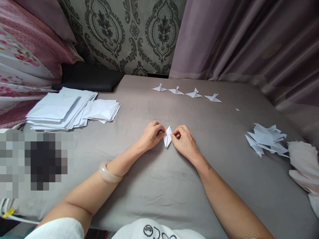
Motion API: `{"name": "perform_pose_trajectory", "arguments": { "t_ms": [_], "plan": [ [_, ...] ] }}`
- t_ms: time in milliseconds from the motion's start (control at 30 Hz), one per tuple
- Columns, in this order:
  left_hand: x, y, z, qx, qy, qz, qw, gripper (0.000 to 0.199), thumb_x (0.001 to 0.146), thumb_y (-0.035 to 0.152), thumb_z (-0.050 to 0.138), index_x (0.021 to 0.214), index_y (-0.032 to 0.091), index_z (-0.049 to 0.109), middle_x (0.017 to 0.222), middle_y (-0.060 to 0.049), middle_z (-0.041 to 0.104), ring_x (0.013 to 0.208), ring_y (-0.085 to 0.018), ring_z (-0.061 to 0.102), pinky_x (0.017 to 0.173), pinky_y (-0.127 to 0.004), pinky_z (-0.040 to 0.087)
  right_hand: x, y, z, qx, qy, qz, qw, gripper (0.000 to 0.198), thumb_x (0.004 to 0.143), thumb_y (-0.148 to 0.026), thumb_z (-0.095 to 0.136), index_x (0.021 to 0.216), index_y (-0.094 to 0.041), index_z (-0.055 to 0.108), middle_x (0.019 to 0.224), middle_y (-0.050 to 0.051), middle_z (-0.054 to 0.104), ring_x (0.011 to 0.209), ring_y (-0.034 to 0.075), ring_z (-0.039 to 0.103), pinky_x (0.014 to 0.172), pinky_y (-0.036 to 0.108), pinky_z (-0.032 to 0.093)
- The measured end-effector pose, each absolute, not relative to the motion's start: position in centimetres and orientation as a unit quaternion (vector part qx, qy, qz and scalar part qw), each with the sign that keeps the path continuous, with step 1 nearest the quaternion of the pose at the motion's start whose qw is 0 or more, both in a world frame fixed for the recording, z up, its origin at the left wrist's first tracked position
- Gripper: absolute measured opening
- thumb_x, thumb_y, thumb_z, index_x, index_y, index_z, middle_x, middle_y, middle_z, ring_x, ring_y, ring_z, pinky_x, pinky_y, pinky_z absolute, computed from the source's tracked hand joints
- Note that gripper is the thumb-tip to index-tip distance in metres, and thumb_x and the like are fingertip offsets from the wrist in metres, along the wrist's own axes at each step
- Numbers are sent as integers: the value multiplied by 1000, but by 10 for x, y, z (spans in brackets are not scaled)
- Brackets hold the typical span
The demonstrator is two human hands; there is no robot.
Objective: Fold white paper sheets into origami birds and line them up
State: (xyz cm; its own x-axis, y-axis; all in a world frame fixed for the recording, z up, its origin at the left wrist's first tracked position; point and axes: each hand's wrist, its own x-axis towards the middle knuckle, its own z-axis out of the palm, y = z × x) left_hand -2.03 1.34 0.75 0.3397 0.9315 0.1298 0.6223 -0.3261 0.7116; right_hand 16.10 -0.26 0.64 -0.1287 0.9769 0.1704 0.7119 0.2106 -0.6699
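A small white folded paper [168, 136], shaped like a narrow diamond with a slit toward its lower point, is held just above the grey sheet. My left hand [152, 135] pinches its left edge between thumb and fingers. On the opposite edge, my right hand [183, 140] has its thumb and forefinger closed on the paper too. Farther back, several finished-looking paper cranes [193, 93] stand in a slanting row with wings spread. To the right lies a heap of folded white paper pieces [267, 138].
Stacks of white paper sheets [53, 108] and a smaller pile of paper squares [102, 110] lie at left. Behind them is a black folded item [92, 78]. A pale cloth [302, 162] bunches at the right edge. A tiny paper scrap [237, 109] sits on the grey sheet [139, 99].
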Motion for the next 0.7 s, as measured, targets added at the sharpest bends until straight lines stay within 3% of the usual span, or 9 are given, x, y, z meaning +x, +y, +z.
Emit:
{"name": "perform_pose_trajectory", "arguments": {
  "t_ms": [167,500,700],
  "plan": [
    [-22,14,3,793,481,275,254,10,86,22,57,90,20,66,92,-6,57,88,-20,53,79,-34,45,162,-6,8,-561,-740,217,301,12,82,-21,53,89,-23,62,95,3,58,72,13,59,70,28,47],
    [-21,14,8,791,486,257,268,13,83,25,62,95,20,64,94,-7,56,88,-20,52,82,-35,44,159,-5,7,-572,-744,195,286,11,84,-28,56,76,-23,61,88,2,59,75,15,58,69,28,45],
    [-21,15,4,774,499,268,283,16,82,30,64,91,17,63,95,-8,54,90,-21,50,83,-37,45,152,-10,8,-627,-718,155,261,12,82,-30,56,87,-21,60,97,6,59,74,17,57,69,32,46]
  ]
}}
